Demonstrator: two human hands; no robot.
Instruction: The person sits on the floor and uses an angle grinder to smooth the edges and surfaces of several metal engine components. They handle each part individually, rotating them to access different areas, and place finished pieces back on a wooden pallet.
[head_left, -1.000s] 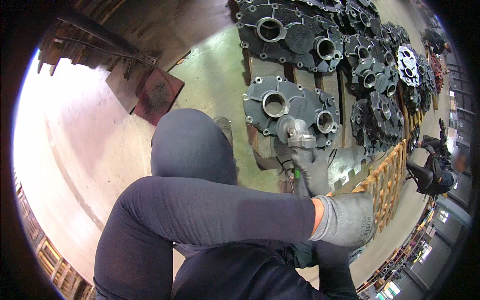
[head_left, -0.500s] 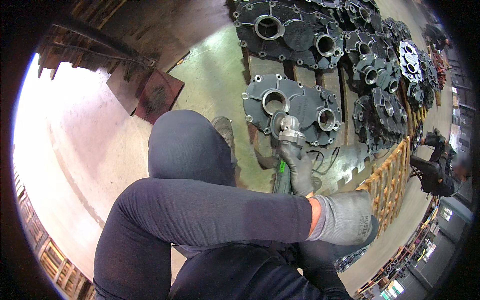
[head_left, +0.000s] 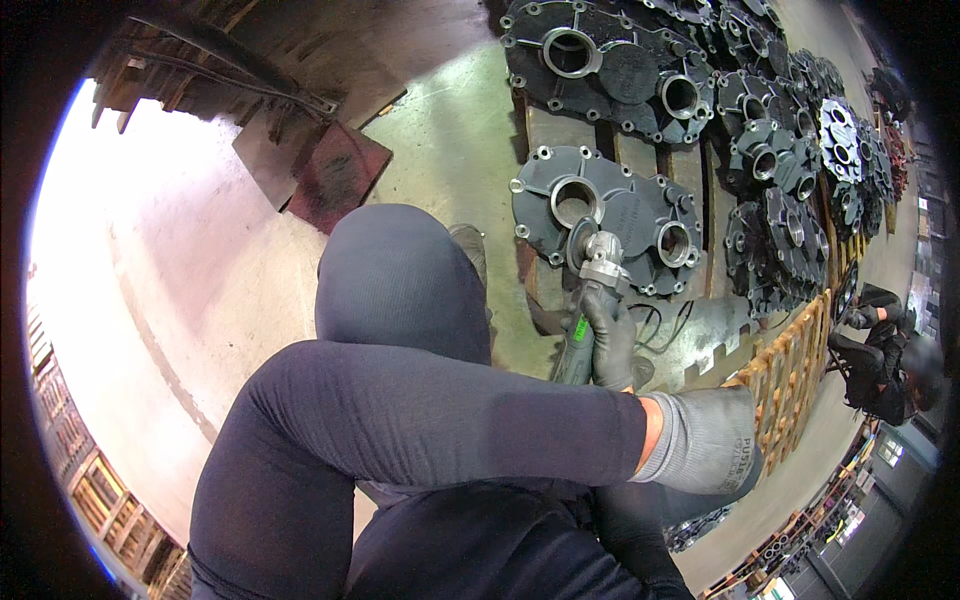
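My right hand [head_left: 612, 338], in a dark glove, is shut on a green and black angle grinder [head_left: 585, 320]. The grinder's metal head [head_left: 600, 255] rests on a dark grey cast housing [head_left: 640, 205] that lies flat on a wooden pallet [head_left: 545, 130], just below the housing's large round bore. My left forearm, in a dark sleeve, crosses in front of my body. My left hand [head_left: 705, 440], in a light grey glove, sits at the lower right beside the grinder's rear end; its fingers are hidden. My bent knee [head_left: 400, 275] rises just left of the grinder.
Several more cast housings [head_left: 770, 160] lie in rows on pallets toward the upper right. A rusty red steel plate [head_left: 335, 175] and metal bars lie on the concrete floor at the upper left. Another person [head_left: 880, 355] in dark clothes crouches at the right edge beside a pale wooden pallet [head_left: 790, 365].
The grinder has moved up across the housing, from near its lower edge to just under the large bore. My left forearm has stayed where it was.
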